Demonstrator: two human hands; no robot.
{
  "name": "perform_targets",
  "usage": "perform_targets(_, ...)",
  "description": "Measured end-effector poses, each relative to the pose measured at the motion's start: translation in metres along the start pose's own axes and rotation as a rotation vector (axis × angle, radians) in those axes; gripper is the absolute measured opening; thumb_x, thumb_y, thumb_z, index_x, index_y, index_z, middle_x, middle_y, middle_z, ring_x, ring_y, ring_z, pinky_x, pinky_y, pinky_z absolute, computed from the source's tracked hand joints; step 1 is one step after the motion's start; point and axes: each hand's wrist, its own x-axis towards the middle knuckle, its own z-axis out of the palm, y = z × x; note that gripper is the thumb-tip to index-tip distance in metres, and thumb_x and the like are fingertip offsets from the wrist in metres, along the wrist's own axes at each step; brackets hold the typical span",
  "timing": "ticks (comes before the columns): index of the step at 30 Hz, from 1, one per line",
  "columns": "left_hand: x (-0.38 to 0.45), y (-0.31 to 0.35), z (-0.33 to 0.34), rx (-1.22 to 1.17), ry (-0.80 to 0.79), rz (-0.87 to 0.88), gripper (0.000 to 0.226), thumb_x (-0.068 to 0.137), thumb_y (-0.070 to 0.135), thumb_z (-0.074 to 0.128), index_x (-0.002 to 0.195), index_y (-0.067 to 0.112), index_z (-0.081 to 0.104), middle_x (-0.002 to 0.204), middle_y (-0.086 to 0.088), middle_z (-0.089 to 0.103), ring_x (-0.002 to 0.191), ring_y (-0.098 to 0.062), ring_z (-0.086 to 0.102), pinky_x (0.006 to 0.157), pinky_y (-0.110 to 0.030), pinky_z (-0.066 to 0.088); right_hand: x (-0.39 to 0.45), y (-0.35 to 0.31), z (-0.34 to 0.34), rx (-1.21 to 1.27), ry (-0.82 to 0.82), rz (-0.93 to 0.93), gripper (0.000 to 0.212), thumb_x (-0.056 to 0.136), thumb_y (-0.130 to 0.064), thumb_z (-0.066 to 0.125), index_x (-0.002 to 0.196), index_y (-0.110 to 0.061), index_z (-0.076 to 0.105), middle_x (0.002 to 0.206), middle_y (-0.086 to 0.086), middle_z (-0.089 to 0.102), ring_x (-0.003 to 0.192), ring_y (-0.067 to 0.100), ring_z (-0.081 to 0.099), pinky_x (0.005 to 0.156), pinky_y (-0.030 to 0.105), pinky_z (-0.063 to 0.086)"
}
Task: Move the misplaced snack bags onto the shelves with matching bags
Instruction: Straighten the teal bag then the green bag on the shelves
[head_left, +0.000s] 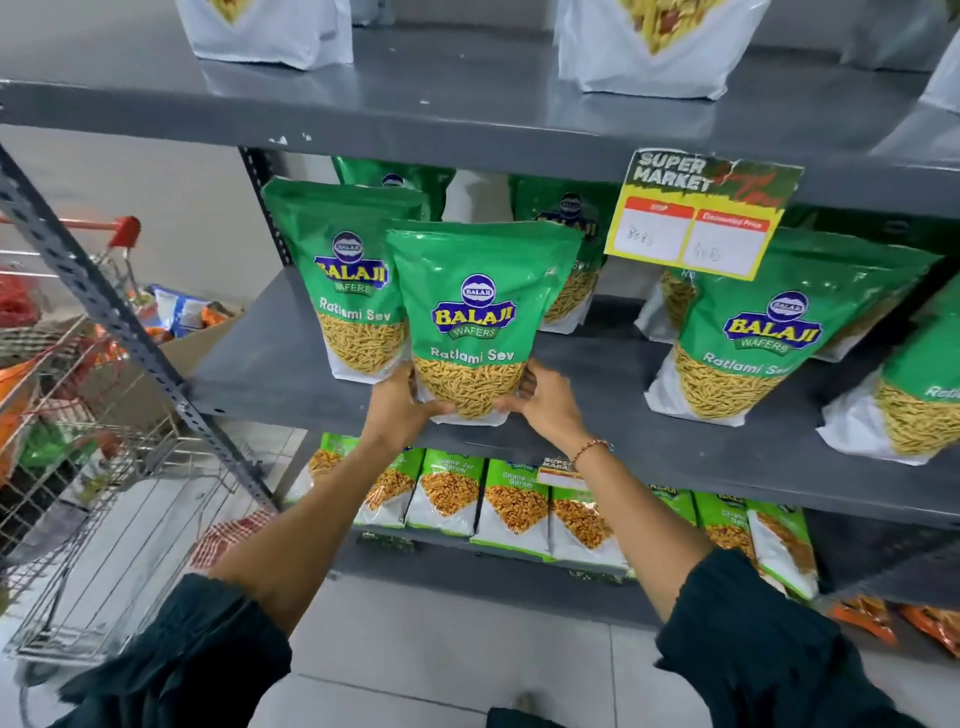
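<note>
A green Ratlami Sev bag (475, 312) stands upright at the front edge of the grey middle shelf (270, 358). My left hand (402, 405) grips its lower left corner and my right hand (545, 400) grips its lower right corner. Behind it to the left stands a matching Ratlami Sev bag (348, 280), partly covered by the held one. More matching bags (769, 332) stand on the same shelf to the right. Others sit further back, partly hidden.
A yellow price tag (701, 213) hangs from the upper shelf (467, 119), which carries white bags (654, 47). The lower shelf holds Chana Jor Garam bags (514, 504). A shopping trolley (78, 426) with mixed snack bags stands at the left, by a cardboard box (202, 338).
</note>
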Motion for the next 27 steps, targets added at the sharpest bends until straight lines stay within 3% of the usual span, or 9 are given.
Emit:
perform_targets(4, 0.013, 0.031, 0.031, 0.063, -0.044, 0.075, 0.057, 0.058, 0.037, 0.085, 0.091, 0.008, 0.047, 0.067, 0.0, 0.047, 0.066, -0.02, 0.045, 0.055, -0.031, 0.035, -0.002, 0.009, -0.043, 0.067, 0.054, -0.013, 0.055, 0.064, -0.003, 0.082, 0.114, -0.007, 0.058, 0.113, 0.01, 0.067, 0.102, 0.017, 0.063, 0.094, 0.031, 0.05)
perform_targets(8, 0.026, 0.055, 0.055, -0.021, -0.09, 0.095, 0.067, 0.058, 0.027, 0.086, 0.111, 0.002, 0.054, 0.081, -0.005, 0.06, 0.071, -0.016, 0.051, 0.052, -0.013, 0.035, 0.002, 0.017, -0.072, 0.106, 0.104, 0.017, 0.053, 0.067, 0.004, 0.077, 0.116, -0.001, 0.057, 0.113, 0.011, 0.064, 0.104, 0.018, 0.059, 0.096, 0.032, 0.047)
perform_targets(10, 0.03, 0.06, 0.064, -0.047, -0.099, 0.083, 0.072, 0.057, 0.023, 0.087, 0.117, 0.002, 0.054, 0.105, -0.014, 0.066, 0.091, -0.024, 0.06, 0.068, -0.02, 0.042, 0.005, 0.021, -0.079, 0.1, 0.118, 0.026, 0.054, 0.067, 0.005, 0.077, 0.117, 0.001, 0.056, 0.117, 0.015, 0.064, 0.104, 0.019, 0.06, 0.097, 0.034, 0.047)
perform_targets(12, 0.032, 0.061, 0.07, -0.068, -0.1, 0.058, 0.074, 0.055, 0.022, 0.088, 0.117, 0.002, 0.054, 0.114, -0.015, 0.066, 0.101, -0.027, 0.062, 0.075, -0.027, 0.045, 0.009, 0.026, -0.084, 0.089, 0.117, 0.033, 0.054, 0.067, 0.005, 0.077, 0.117, 0.001, 0.056, 0.118, 0.017, 0.064, 0.105, 0.021, 0.06, 0.096, 0.034, 0.048)
perform_targets(17, 0.034, 0.063, 0.076, -0.073, -0.126, 0.055, 0.074, 0.056, 0.021, 0.088, 0.119, 0.003, 0.053, 0.113, -0.014, 0.066, 0.097, -0.022, 0.061, 0.072, -0.023, 0.041, 0.014, 0.035, -0.084, 0.101, 0.116, 0.057, 0.053, 0.067, 0.006, 0.077, 0.115, 0.002, 0.056, 0.119, 0.021, 0.064, 0.104, 0.022, 0.061, 0.099, 0.04, 0.048)
perform_targets(22, 0.038, 0.062, 0.078, -0.064, -0.137, 0.07, 0.072, 0.06, 0.02, 0.086, 0.119, 0.001, 0.051, 0.116, -0.015, 0.065, 0.098, -0.024, 0.06, 0.072, -0.024, 0.04, 0.017, 0.038, -0.082, 0.103, 0.087, 0.047, 0.053, 0.071, 0.004, 0.074, 0.12, 0.001, 0.053, 0.122, 0.019, 0.062, 0.105, 0.02, 0.059, 0.097, 0.032, 0.046)
perform_targets(27, 0.042, 0.061, 0.078, -0.044, -0.173, 0.093, 0.072, 0.063, 0.021, 0.084, 0.121, 0.001, 0.046, 0.119, -0.016, 0.062, 0.109, -0.031, 0.059, 0.078, -0.03, 0.044, 0.016, 0.035, -0.082, 0.074, 0.089, 0.044, 0.055, 0.074, 0.003, 0.073, 0.123, 0.001, 0.05, 0.127, 0.019, 0.06, 0.112, 0.024, 0.058, 0.1, 0.033, 0.044)
